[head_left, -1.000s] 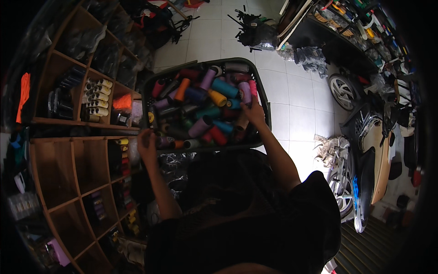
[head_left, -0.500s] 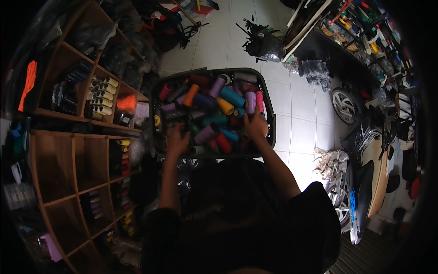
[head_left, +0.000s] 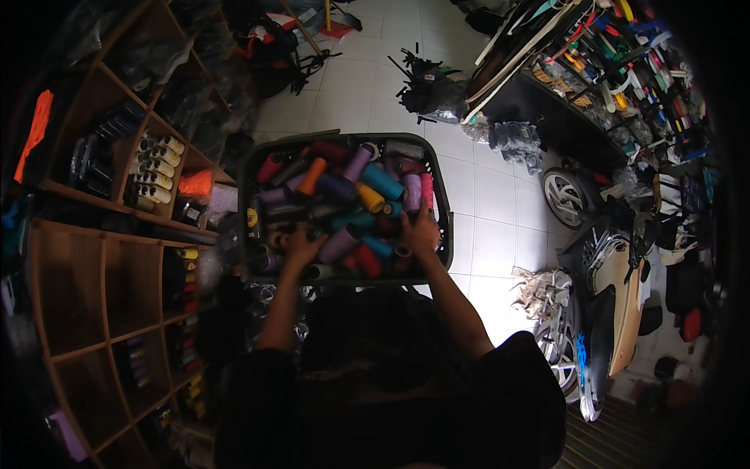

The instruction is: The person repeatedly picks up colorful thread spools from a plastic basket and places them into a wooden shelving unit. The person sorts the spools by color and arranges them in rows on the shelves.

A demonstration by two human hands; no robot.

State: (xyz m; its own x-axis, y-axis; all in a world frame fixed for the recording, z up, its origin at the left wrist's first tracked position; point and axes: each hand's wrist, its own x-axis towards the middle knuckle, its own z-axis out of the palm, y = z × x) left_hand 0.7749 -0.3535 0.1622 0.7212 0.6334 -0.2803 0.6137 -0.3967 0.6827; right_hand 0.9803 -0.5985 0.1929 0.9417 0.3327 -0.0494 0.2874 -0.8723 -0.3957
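Observation:
A dark rectangular plastic basket (head_left: pixel 444 242) in front of me holds many thread spools of several colours, lying jumbled. My left hand (head_left: pixel 299 248) reaches into its near left part, fingers and thumb closed around the end of a dark green thread spool (head_left: pixel 315 234); shadow hides part of the grip. A purple spool (head_left: pixel 340 244) lies just right of it. At the right side, my right hand (head_left: pixel 423 237) rests over the spools, fingers and thumb apart, nearest a lilac spool (head_left: pixel 412 192) and a pink one (head_left: pixel 426 190). A yellow spool (head_left: pixel 370 198) lies between the hands.
Wooden cubbyhole shelves (head_left: pixel 78 356) stand on the left, some holding spools, including stacked cream ones (head_left: pixel 158 168). Bagged black strips (head_left: pixel 430 86) lie on the white tiled floor (head_left: pixel 488 223). A motorbike (head_left: pixel 609 289) and a crowded rack (head_left: pixel 617 86) stand right.
My left hand's fingers have drawn closer together on the dark green spool. My right hand stays at the basket's right side. The whole view has shifted slightly.

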